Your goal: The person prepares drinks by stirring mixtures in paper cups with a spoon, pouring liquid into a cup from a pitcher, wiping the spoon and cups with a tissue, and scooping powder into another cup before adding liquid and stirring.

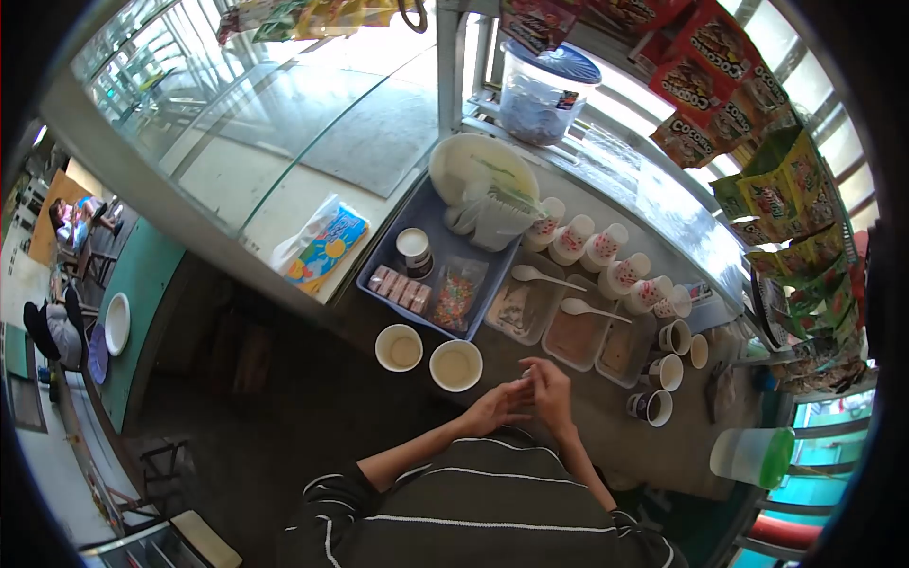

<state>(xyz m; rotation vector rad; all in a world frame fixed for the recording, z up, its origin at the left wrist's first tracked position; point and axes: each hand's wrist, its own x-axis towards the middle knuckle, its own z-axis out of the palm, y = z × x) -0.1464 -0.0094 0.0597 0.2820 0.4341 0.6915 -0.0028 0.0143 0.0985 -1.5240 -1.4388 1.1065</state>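
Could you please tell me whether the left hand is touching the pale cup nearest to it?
Apart. The head view shows a dark gap between the left hand and the pale cup.

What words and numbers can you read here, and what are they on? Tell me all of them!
"COCO...": on the red-brown hanging packets; the rest of the name is blurred.
Too blurred to read: green-and-yellow hanging packets, blue-and-yellow packet, label on the blue-lidded tub.
Too small to read: markings on the white cups and dark cups.
I can't read any numbers.
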